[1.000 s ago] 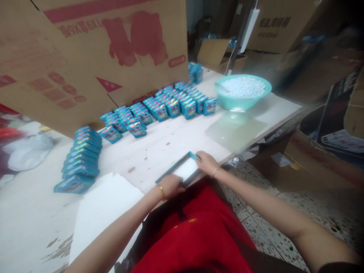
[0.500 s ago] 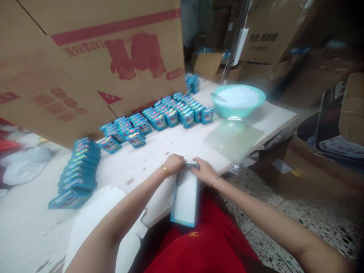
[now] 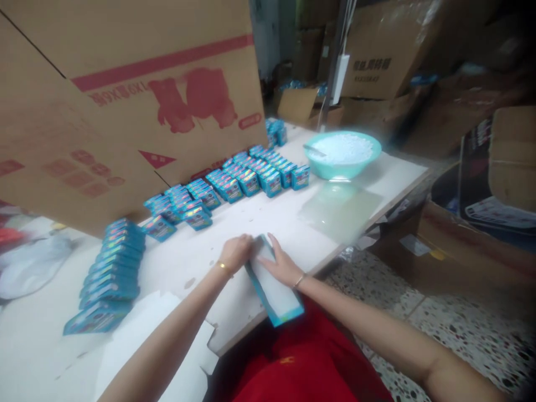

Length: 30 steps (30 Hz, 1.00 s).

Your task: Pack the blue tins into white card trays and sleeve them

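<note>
Between my hands is a long, shallow cardboard tray (image 3: 280,296), white inside with blue edges, tilted at the table's front edge. My left hand (image 3: 238,251) is closed on its far left corner, the fingers bunched together. Across the far right side lies my right hand (image 3: 285,267), thumb and fingers around the tray's wall with the fingers reaching over its inside. Beside my left forearm are flat white card sheets (image 3: 142,329) with cut edges, partly covered by the arm.
Rows of small blue boxes (image 3: 230,187) stand along a big brown carton (image 3: 125,111); another row (image 3: 113,262) is at the left. A turquoise basin (image 3: 341,164) of white pieces sits at the back right, near a clear plastic sheet (image 3: 341,209). Open cartons (image 3: 439,240) stand on the floor.
The tray has turned, its near end swinging to the right. My left hand has shifted left and slightly down, and my right hand has slid from the far edge onto the tray's side.
</note>
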Tool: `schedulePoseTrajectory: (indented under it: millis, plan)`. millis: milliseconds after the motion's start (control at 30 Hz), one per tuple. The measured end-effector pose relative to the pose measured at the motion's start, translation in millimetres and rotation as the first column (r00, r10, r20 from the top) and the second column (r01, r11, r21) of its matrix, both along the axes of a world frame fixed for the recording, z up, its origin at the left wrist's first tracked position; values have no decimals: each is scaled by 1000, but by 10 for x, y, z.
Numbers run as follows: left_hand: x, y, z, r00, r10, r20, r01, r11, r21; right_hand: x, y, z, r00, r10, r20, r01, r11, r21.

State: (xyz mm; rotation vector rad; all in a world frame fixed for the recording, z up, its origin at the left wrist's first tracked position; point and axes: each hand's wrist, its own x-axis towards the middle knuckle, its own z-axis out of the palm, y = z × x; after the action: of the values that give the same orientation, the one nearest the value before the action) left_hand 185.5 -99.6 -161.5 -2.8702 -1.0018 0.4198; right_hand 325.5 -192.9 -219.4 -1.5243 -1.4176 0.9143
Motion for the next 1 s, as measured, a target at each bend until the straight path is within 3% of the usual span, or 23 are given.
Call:
schedulePoseTrajectory:
  millis: [100,200,400,500,600,667,833,900,1000]
  plan:
    - [-103,205,135,989,145,35,-147,986,77,29,-76,-16,993,98,-62,-99,995,-13]
    - [-114,341,140,983,181,16,-181,983,-8,61,-189,-69,979,198,-57,-201,978,-52]
    - [186,435,-18,977,214,-18,-215,976,-37,108,-196,-140,996,84,-8,-83,996,11]
    - [451,704,69,990,140,31,-137,987,-82,311,-49,-158,998,-55,17,55,999,-2]
    - [864,1170,204,943,45,328,-8,994,-113,578,110,-179,968,-228,103,233,971,-44]
    - [1210,1521,245,887,43,461,-24,999,-47,702,188,-219,935,-292,202,304,952,-31]
    - [1925,2239,127,946,192,259,-222,971,90,717,234,-473,816,-417,400,380,909,171]
    - [2044,2382,51,952,254,172,-271,959,80,688,214,-568,809,-421,409,357,906,227]
    - [2077,2388,-48,960,260,107,-270,959,86,697,185,-615,828,-382,411,299,920,253]
